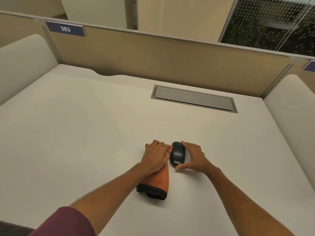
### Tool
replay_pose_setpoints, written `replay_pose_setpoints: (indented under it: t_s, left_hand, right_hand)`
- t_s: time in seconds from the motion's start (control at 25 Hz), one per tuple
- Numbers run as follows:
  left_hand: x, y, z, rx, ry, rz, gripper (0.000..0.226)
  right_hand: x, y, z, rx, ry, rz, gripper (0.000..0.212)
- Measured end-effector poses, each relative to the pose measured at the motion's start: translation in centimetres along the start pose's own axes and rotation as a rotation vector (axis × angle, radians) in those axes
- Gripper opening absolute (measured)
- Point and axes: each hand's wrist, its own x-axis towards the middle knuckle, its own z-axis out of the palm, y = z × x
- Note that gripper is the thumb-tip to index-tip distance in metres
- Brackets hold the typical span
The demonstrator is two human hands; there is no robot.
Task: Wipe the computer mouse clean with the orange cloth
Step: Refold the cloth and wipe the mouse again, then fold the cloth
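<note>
- Head view looks down on a wide pale desk (85, 125), bare across most of its top, with a tan partition (170, 53) along the far edge carrying a blue tag numbered 383 (65, 29).
- Set into the desk well beyond the hands is a grey cable hatch (193, 98); its lid lies shut, so whatever is inside cannot be seen. No other container shows.
- Orange cloth (159, 180) lies bunched on the desk near the front edge, dark-trimmed end toward the person, its far end gathered under the left hand (156, 155), whose fingers are curled closed around it.
- Right hand (193, 157) cups the right flank of the computer mouse (178, 155), fingers spread along the far side and thumb at the near end, bracing it rather than lifting it as far as can be told.
- That dark mouse sits upright on the desk between the two hands, the cloth-holding knuckles touching or just beside its left flank.
- Judged step: the wipe is at its start or early strokes, with cloth meeting the mouse's left side.
- Next move likely calls for dragging the cloth over the top shell while the right hand keeps the mouse from sliding.
</note>
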Motion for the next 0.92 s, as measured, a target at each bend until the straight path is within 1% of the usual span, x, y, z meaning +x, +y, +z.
replay_pose_setpoints:
  t_s: [0.12, 0.32, 0.6, 0.68, 0.8, 0.92]
  left_hand:
    - [-1.2, -0.8, 0.5, 0.018, 0.052, 0.088, 0.038]
    - [-2.7, -1.2, 0.8, 0.003, 0.173, 0.275, 0.046]
    - [-3.2, -1.4, 1.2, 0.093, 0.18, 0.576, 0.03]
    - [-2.9, -1.2, 1.2, 0.121, 0.212, 0.58, 0.027]
    - [-3.0, -0.5, 1.3, 0.102, 0.269, 0.486, 0.027]
    - [-3.1, -0.4, 1.4, 0.066, 0.261, 0.463, 0.027]
  right_hand:
    - [0.1, 0.1, 0.0, 0.001, -0.008, 0.009, 0.114]
    - [0.0, 0.1, 0.1, -0.002, -0.01, 0.011, 0.115]
    - [0.0, 0.1, 0.1, -0.007, 0.007, -0.012, 0.109]
    - [0.0, 0.1, 0.1, -0.003, 0.007, -0.013, 0.109]
    - [0.0, -0.1, 0.1, 0.01, 0.013, 0.0, 0.112]
    - [0.0, -0.2, 0.2, 0.003, 0.017, 0.001, 0.11]
